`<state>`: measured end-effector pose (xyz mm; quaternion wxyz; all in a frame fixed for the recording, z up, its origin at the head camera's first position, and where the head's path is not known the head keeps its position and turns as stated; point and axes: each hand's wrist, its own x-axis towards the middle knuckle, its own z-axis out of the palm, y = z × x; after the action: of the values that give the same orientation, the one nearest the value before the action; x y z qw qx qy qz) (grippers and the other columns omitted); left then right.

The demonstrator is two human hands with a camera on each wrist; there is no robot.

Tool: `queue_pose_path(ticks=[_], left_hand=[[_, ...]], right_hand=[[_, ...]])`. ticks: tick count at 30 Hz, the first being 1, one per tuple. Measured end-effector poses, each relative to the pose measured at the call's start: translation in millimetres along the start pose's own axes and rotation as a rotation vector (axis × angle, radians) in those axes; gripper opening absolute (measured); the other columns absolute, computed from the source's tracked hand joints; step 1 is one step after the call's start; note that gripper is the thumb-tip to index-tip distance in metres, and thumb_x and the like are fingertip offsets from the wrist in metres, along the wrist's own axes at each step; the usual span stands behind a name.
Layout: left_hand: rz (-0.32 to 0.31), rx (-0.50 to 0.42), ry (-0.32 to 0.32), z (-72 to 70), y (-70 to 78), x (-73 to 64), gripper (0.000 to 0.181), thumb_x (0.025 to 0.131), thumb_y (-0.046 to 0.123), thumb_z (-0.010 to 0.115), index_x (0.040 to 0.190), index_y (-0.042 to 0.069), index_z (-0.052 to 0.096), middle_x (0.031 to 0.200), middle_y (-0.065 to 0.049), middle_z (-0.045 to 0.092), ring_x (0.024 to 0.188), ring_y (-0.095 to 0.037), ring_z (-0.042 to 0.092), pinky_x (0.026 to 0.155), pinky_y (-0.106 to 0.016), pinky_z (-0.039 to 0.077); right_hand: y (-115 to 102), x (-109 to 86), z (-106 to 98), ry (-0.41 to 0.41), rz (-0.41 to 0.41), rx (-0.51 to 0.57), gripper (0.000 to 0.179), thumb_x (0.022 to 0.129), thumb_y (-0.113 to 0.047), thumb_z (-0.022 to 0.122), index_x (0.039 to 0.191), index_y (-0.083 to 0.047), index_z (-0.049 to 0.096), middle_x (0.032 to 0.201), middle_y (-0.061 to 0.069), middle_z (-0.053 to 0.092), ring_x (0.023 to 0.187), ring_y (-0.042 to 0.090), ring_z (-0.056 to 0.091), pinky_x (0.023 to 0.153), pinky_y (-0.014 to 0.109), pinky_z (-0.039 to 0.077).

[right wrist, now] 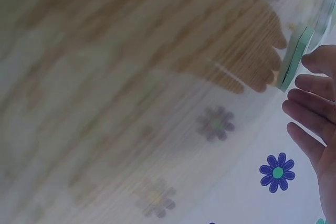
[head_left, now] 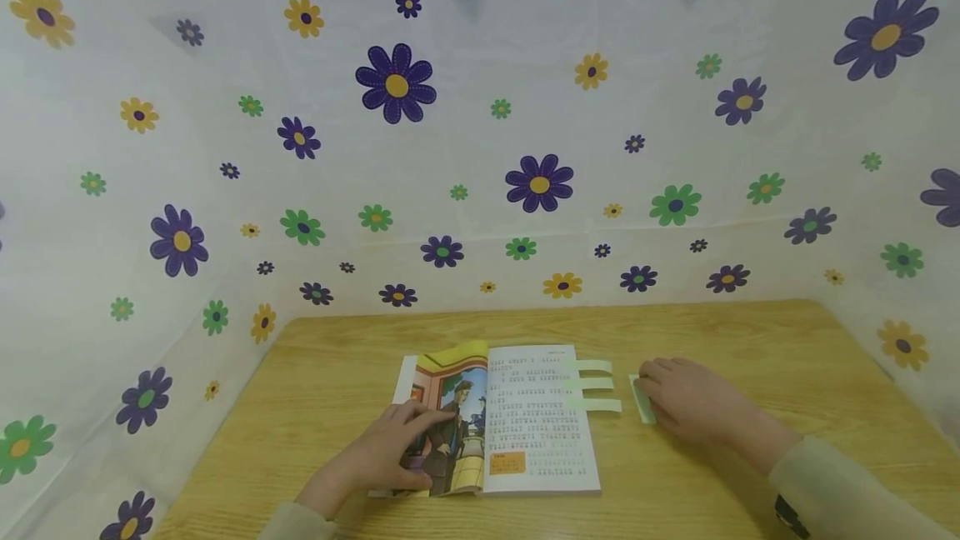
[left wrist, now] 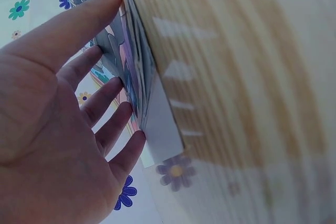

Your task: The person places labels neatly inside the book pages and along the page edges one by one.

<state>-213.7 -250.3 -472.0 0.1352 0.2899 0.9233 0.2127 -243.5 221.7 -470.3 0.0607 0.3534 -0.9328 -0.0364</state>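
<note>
An open book (head_left: 536,432) lies on the table, an illustrated page at left and printed text at right. Three pale green sticky notes (head_left: 603,405) stick out past its right edge. My left hand (head_left: 382,444) rests on the illustrated page with thumb and fingers spread; in the left wrist view the fingertips (left wrist: 125,109) lie against the page. To the right of the book is a small pad of green sticky notes (head_left: 642,401), partly covered by my right hand (head_left: 693,402). The right wrist view shows that hand's fingers loosely extended, fingertips right at the pad's edge.
The wood-grain table (head_left: 352,373) runs back to a white sheet (head_left: 480,140) printed with purple, green and yellow flowers. This sheet also hangs along both sides. An orange box (head_left: 507,463) is printed low on the text page.
</note>
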Motion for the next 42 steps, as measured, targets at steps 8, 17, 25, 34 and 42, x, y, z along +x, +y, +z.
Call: queue_pose_path(ticks=[8,17,25,34,42], left_hand=[[0.012,0.008,0.007,-1.0,0.9,0.5,0.087,0.084,0.028,0.093,0.158,0.021,0.049,0.148,-0.015,0.049,0.132,-0.043,0.047,0.101,-0.069,0.046],[0.010,0.013,0.008,-0.9,1.3,0.4,0.086,0.084,0.030,0.092,0.157,0.022,0.050,0.147,-0.014,0.049,0.132,-0.043,0.047,0.097,-0.066,0.048],[-0.004,-0.004,-0.001,-1.2,1.3,-0.3,0.087,0.083,0.029,0.093,0.158,0.021,0.049,0.150,-0.017,0.048,0.134,-0.045,0.046,0.102,-0.070,0.046],[0.022,-0.004,0.016,5.5,-11.2,1.5,0.086,0.085,0.035,0.091,0.159,0.031,0.047,0.146,-0.014,0.050,0.130,-0.042,0.047,0.097,-0.067,0.047],[0.010,-0.019,0.015,5.5,-10.6,2.6,0.086,0.084,0.030,0.092,0.159,0.029,0.048,0.149,-0.016,0.049,0.133,-0.044,0.046,0.099,-0.069,0.046]], right_hand=[[0,-0.4,0,0.000,0.003,0.008,0.030,0.099,-0.013,0.067,0.126,-0.002,0.072,0.124,0.014,0.071,0.116,0.031,0.069,0.104,0.050,0.056],[2,-0.5,3,-0.009,0.004,0.031,0.032,0.100,-0.014,0.065,0.128,0.000,0.072,0.126,0.015,0.070,0.119,0.033,0.068,0.106,0.050,0.055],[2,0.5,2,-0.013,0.001,0.041,0.035,0.096,-0.018,0.070,0.127,-0.001,0.071,0.126,0.015,0.070,0.118,0.033,0.068,0.107,0.051,0.054],[1,0.1,2,0.008,-0.002,0.064,0.036,0.095,-0.018,0.073,0.128,-0.004,0.071,0.123,0.013,0.070,0.116,0.032,0.069,0.105,0.052,0.055],[4,-0.2,5,0.016,-0.007,0.090,0.036,0.093,-0.018,0.076,0.127,-0.006,0.072,0.122,0.011,0.069,0.113,0.030,0.068,0.103,0.051,0.056]])
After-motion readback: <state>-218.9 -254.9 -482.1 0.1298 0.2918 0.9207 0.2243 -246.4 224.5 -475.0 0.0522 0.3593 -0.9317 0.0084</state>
